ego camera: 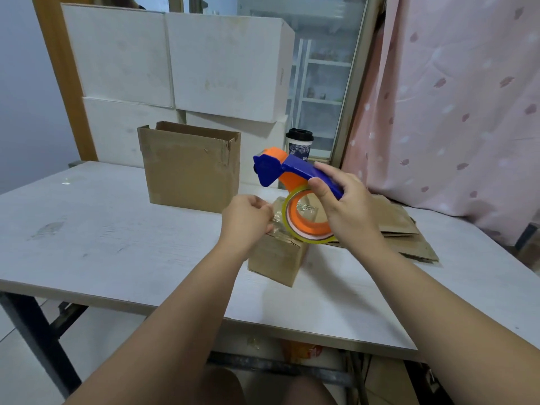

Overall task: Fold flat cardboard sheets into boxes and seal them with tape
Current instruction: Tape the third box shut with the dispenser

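Two hands are in view, the left hand (247, 213) and the right hand (347, 206); one tape dispenser (280, 168), carrying one roll of clear tape (287, 213); two brown folded boxes, a small box (274, 263) and a larger open box (190, 171); one pile of flat cardboard sheets (409, 229), its sheets too overlapped to count; four white boxes, two upper (122, 54) (228, 65) and two lower (117, 130) (254, 133); one lidded cup (298, 147); one table (117, 244); one pink curtain (453, 112).
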### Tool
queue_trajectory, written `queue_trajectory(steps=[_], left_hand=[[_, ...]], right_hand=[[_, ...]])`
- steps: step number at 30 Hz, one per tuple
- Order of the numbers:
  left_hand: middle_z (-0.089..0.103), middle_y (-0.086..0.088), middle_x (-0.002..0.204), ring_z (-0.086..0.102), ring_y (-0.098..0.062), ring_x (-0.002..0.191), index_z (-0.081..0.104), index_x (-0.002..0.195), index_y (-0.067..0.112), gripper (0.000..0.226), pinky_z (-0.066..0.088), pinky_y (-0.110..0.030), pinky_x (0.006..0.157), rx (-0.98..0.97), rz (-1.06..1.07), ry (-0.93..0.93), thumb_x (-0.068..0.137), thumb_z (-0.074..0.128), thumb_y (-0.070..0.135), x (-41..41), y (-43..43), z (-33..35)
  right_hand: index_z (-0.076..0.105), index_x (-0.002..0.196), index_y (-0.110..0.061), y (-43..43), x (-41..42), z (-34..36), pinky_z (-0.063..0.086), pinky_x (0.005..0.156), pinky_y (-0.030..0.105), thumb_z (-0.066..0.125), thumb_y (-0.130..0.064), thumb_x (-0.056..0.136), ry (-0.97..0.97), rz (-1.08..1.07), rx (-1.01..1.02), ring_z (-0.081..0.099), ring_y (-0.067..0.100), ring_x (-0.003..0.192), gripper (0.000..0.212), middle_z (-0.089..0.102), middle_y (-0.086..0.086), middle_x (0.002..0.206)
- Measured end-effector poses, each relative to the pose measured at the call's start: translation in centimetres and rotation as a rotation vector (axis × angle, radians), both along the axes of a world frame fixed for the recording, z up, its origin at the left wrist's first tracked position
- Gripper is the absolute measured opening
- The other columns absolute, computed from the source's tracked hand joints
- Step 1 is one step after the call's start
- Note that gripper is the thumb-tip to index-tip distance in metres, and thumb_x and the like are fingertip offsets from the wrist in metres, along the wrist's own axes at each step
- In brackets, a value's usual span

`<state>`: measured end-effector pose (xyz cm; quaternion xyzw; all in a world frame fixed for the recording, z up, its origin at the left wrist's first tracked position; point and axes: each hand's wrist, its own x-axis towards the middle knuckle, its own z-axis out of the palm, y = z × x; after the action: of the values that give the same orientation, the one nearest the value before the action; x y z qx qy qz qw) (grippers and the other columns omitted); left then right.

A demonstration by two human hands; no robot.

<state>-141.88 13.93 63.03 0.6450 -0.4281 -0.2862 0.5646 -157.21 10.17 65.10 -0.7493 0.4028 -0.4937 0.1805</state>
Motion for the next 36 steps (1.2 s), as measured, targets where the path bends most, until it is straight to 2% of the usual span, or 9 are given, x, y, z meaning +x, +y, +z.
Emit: queue_trajectory(steps=[2,4,7,10,14,18,21,29,36], left_hand=[[0.066,-0.007,0.081,0.066,-0.013,0.066,0.064,0.082,0.011,0.012,0.058,-0.028,0.071,0.019,0.01,0.024,0.092,0.056,0.012,0.1,0.0,-0.2],[0.066,-0.008,0.079,0.066,-0.013,0.068,0.063,0.085,0.008,0.011,0.058,-0.027,0.07,0.032,-0.005,0.088,0.093,0.056,0.01,0.1,0.1,-0.1],[0.062,-0.006,0.074,0.06,-0.01,0.059,0.062,0.095,0.003,0.009,0.053,-0.024,0.057,0.038,-0.053,0.218,0.093,0.055,0.008,0.9,0.5,0.1],[0.063,0.0,0.077,0.054,-0.006,0.053,0.066,0.092,0.012,0.009,0.043,-0.02,0.052,0.005,0.001,0.134,0.091,0.057,0.013,1.4,0.7,-0.4],[0.068,0.005,0.081,0.062,-0.011,0.078,0.068,0.081,0.023,0.012,0.048,-0.026,0.068,-0.093,0.078,0.006,0.089,0.059,0.024,0.8,1.1,-1.5],[0.067,0.012,0.08,0.06,-0.002,0.082,0.067,0.084,0.022,0.015,0.039,-0.018,0.06,-0.126,0.143,-0.125,0.091,0.056,0.03,0.4,1.8,-2.6],[0.065,0.013,0.082,0.059,-0.001,0.083,0.064,0.087,0.023,0.014,0.037,-0.014,0.059,-0.158,0.189,-0.191,0.094,0.053,0.029,-0.2,2.2,-3.2],[0.068,0.012,0.082,0.06,-0.001,0.079,0.069,0.089,0.022,0.015,0.04,-0.014,0.061,-0.133,0.207,-0.01,0.093,0.055,0.028,-0.4,2.3,-3.1],[0.071,0.0,0.085,0.066,-0.021,0.092,0.07,0.076,0.023,0.015,0.051,-0.042,0.092,-0.05,0.045,0.246,0.086,0.062,0.016,1.0,1.9,-1.7]], right_hand=[[0.057,0.129,-0.026,0.4,0.5,-0.2,0.039,0.096,0.021,0.05,-0.059,0.082,-0.028,-0.016,-0.014,0.05,0.012,0.109,0.058,0.057,0.003,0.114],[0.058,0.13,-0.026,0.8,0.8,-0.1,0.034,0.086,0.005,0.056,-0.051,0.086,-0.018,-0.042,-0.029,0.049,0.009,0.103,0.051,0.054,0.001,0.111],[0.057,0.131,-0.027,1.3,1.1,-0.1,0.026,0.078,-0.005,0.061,-0.047,0.086,0.066,-0.054,-0.051,0.043,0.005,0.097,0.049,0.048,-0.002,0.109],[0.056,0.132,-0.028,1.5,1.4,-0.2,0.027,0.08,-0.003,0.06,-0.05,0.085,0.109,-0.033,-0.062,0.043,0.006,0.098,0.051,0.046,-0.003,0.109],[0.056,0.132,-0.026,1.2,1.3,-0.5,0.03,0.082,-0.001,0.047,-0.061,0.078,0.05,-0.01,-0.05,0.046,0.007,0.099,0.065,0.05,-0.001,0.111],[0.053,0.135,-0.025,1.0,0.7,-0.9,0.029,0.083,-0.002,0.047,-0.057,0.085,0.059,0.023,-0.067,0.047,0.006,0.101,0.059,0.052,0.003,0.112],[0.054,0.134,-0.027,1.2,0.8,-0.4,0.028,0.081,-0.003,0.045,-0.059,0.079,0.089,0.014,-0.054,0.045,0.005,0.097,0.064,0.048,0.001,0.109],[0.059,0.128,-0.03,1.8,2.1,0.4,0.029,0.077,-0.003,0.061,-0.053,0.083,0.026,-0.034,-0.015,0.047,0.006,0.099,0.051,0.052,0.001,0.112],[0.06,0.128,-0.03,3.0,0.9,-0.2,0.03,0.079,-0.001,0.05,-0.063,0.073,0.049,-0.016,-0.067,0.044,-0.001,0.092,0.065,0.049,-0.003,0.107]])
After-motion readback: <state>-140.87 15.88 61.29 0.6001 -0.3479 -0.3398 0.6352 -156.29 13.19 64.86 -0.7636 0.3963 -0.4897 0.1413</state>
